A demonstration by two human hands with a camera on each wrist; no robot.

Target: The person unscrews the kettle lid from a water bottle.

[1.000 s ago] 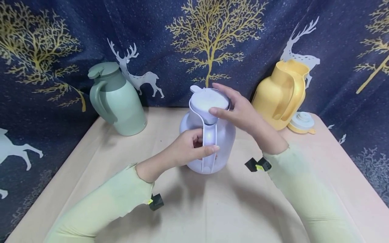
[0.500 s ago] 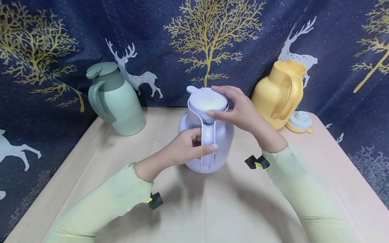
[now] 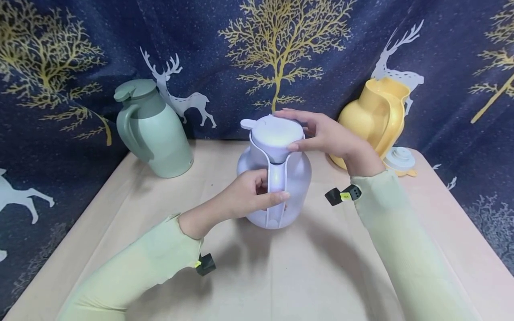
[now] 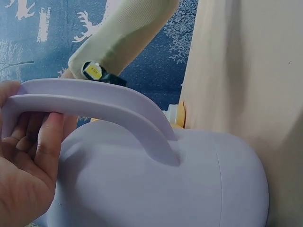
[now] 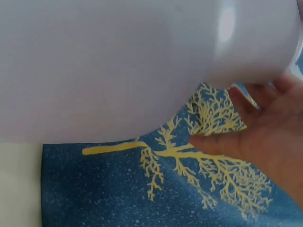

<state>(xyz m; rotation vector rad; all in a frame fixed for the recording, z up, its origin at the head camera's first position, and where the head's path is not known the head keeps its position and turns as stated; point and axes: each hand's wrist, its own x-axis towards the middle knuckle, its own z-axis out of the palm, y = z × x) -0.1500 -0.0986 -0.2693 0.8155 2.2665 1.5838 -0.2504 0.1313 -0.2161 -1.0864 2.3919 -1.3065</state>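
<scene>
A lavender thermos jug (image 3: pixel 297 187) stands upright mid-table, its handle (image 3: pixel 276 176) facing me. My left hand (image 3: pixel 246 194) grips that handle, thumb laid across its front; the left wrist view shows fingers curled under the handle (image 4: pixel 118 111). On the jug's mouth sits a lavender lid (image 3: pixel 277 130) with a tab pointing left. My right hand (image 3: pixel 329 136) holds the lid from the right, thumb at the near edge and fingers at the far edge. In the right wrist view the jug body (image 5: pixel 94 71) fills the top, and the right hand (image 5: pixel 270 127) reaches around its upper end.
A green thermos jug (image 3: pixel 160 133) with its lid on stands at the back left. At the back right is a yellow jug (image 3: pixel 363 116) without a lid. Beside it a white and yellow lid (image 3: pixel 399 160) lies on the table (image 3: pixel 305 276). A dark blue patterned cloth (image 3: pixel 225 26) hangs behind.
The lid's tab has swung leftward and toward me, so the lid has turned counterclockwise from above. My right hand and wrist have shifted slightly with it. The left hand and the jug stay put.
</scene>
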